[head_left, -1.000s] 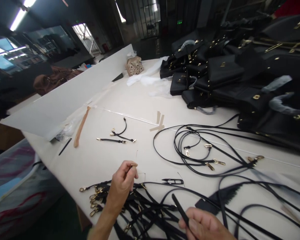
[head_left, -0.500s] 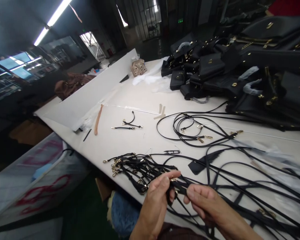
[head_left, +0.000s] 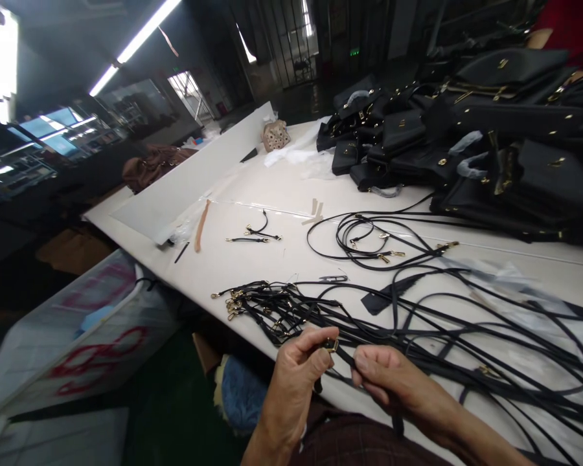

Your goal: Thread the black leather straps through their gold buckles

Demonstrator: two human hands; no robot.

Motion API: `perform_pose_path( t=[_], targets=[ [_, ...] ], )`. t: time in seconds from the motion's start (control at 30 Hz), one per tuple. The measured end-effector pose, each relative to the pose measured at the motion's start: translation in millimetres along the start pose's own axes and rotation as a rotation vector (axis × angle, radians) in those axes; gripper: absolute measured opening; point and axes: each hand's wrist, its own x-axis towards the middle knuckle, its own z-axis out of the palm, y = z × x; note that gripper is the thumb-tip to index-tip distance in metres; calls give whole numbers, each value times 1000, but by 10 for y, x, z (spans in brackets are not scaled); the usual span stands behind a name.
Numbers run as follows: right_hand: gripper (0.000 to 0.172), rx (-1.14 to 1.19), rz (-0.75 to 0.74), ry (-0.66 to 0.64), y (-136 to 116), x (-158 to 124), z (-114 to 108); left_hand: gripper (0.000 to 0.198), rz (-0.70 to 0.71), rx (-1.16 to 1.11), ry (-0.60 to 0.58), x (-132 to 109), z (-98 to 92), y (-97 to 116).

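Note:
My left hand pinches a gold buckle on a black strap near the table's front edge. Just to its right, my right hand is closed on the black strap that runs from the buckle. Behind my hands lies a pile of short black straps with gold clasps. Long black straps spread over the table to the right, and some are coiled farther back. A small pair of thread snips rests behind the pile.
Black handbags are heaped at the back right of the white table. A few short straps and a tan strip lie left of centre. A white bin with red marks stands at the left. A person in red shows at the top right.
The camera view has shifted a little. Both hands sit slightly closer to the body, and the gold buckle between them is turned differently. More of the person in red shows.

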Motion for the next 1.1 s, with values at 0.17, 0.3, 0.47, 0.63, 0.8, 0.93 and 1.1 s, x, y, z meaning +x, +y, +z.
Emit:
perform_pose_path(
  t=[0.17, 0.3, 0.47, 0.63, 0.8, 0.93, 1.1],
  targets=[
    [43, -8, -85, -5, -8, 20, 119, 30, 12, 14, -48, -82, 45, -105],
    [40, -246, -239, 181, -25, 40, 189, 31, 23, -23, -39, -115, 66, -125],
    [62, -594, -252, 356, -112, 32, 267, 34, -32, 52, -125, -147, 129, -182],
    [26, -788, -442, 370, -160, 54, 246, 28, 43, 350, -71, -94, 228, -304],
    [47, -65, -376, 261, -243, -1, 54, 24, -67, 408, -118, -31, 298, -382],
    [50, 589, -307, 92, -317, -53, -183, 17, -103, 411, -189, 21, 309, -428],
    [56, 889, -261, 112, -292, -94, -436, 14, -78, 552, -227, 124, 284, -423]
  ],
)
